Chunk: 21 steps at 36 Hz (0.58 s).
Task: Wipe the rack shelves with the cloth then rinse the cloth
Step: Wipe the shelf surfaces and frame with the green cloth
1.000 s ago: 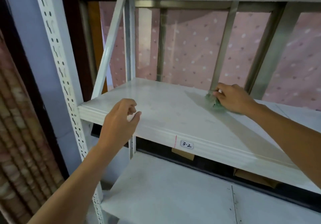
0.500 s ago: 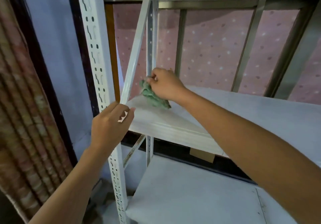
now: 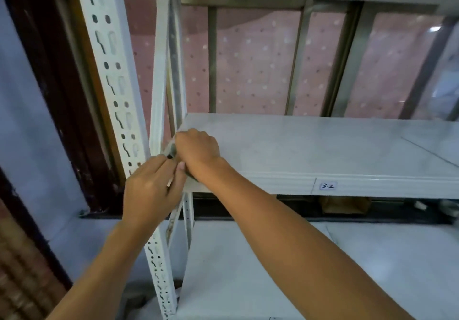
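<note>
The white rack's middle shelf (image 3: pixel 310 150) carries a label "3-2" (image 3: pixel 327 186) on its front edge. My right hand (image 3: pixel 196 150) is at the shelf's front left corner, closed over the green cloth (image 3: pixel 172 151). Only a dark sliver of the cloth shows beside my knuckles. My left hand (image 3: pixel 151 188) is just below and to the left, touching the right hand. Its fingers are curled around the rack's diagonal brace (image 3: pixel 159 83) where it meets the corner. A strip of white brace shows between thumb and finger.
The perforated front post (image 3: pixel 116 83) rises at the left, next to a dark wooden frame (image 3: pixel 62 96). A lower shelf (image 3: pixel 273 270) lies beneath. Metal bars and a pink dotted curtain (image 3: pixel 253 71) stand behind the rack. Brown cardboard pieces (image 3: pixel 344 204) sit under the middle shelf.
My right hand swept the cloth from the shelf's back middle to its front left corner. My left hand left the shelf edge and closed on the brace beside it. The view shifted left.
</note>
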Motion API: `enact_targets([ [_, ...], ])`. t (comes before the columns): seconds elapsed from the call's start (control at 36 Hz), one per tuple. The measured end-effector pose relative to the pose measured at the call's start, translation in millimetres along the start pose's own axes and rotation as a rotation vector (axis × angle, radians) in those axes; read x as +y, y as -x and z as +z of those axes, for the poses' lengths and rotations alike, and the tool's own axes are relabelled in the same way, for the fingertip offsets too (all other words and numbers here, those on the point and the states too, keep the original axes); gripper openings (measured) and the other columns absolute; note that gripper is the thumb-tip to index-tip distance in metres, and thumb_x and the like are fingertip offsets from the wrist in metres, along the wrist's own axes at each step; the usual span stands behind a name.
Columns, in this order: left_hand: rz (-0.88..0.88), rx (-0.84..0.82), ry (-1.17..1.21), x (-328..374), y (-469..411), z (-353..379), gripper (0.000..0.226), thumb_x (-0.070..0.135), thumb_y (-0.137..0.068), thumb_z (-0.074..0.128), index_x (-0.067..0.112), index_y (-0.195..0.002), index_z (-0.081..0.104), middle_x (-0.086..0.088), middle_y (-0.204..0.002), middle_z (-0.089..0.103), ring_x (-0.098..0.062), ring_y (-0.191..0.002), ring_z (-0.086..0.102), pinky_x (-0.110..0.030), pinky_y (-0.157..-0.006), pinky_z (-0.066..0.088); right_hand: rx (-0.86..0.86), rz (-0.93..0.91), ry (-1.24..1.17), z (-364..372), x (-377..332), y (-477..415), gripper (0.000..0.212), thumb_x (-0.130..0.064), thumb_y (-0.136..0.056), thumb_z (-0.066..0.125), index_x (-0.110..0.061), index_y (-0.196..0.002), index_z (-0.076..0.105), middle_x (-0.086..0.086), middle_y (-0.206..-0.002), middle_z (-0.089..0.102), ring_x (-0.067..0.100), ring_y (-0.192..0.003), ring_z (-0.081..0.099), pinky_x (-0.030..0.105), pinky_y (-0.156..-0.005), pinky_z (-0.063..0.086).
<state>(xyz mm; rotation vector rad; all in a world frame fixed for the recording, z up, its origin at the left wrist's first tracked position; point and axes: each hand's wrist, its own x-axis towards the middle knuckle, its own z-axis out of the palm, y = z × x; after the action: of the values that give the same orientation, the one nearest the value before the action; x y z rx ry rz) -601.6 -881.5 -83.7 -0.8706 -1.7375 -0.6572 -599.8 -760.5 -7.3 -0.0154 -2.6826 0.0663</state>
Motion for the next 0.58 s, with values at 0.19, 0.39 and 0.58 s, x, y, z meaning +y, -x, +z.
enact_targets([
  [0.19,0.068,0.003,0.068,8,0,36,0.029,0.01,-0.099,0.055,0.003,-0.075,0.069,-0.01,-0.074,0.068,-0.028,-0.067,0.061,-0.042,-0.063,0.052,-0.019,0.165,0.141,-24,87,46,0.016,-0.014,-0.093,0.053,-0.009,-0.101,0.066,0.012,-0.094,0.058,0.032,-0.086,0.06,0.034,-0.066,0.037],
  [0.39,0.032,0.046,0.111,11,11,40,0.019,0.01,-0.095,0.061,0.0,-0.083,0.073,-0.013,-0.083,0.072,-0.028,-0.072,0.063,-0.036,-0.072,0.049,-0.01,0.36,0.263,-47,162,88,0.026,-0.026,-0.1,0.046,-0.008,-0.101,0.066,0.009,-0.085,0.054,0.026,-0.073,0.05,0.033,-0.063,0.038],
  [0.58,-0.038,0.021,0.184,-1,14,27,0.021,0.015,-0.097,0.06,0.001,-0.09,0.073,-0.012,-0.092,0.07,-0.026,-0.081,0.067,-0.026,-0.077,0.053,-0.051,0.093,0.138,-29,111,55,0.031,-0.036,-0.098,0.05,-0.012,-0.111,0.065,0.009,-0.098,0.069,0.029,-0.084,0.063,0.039,-0.075,0.053],
])
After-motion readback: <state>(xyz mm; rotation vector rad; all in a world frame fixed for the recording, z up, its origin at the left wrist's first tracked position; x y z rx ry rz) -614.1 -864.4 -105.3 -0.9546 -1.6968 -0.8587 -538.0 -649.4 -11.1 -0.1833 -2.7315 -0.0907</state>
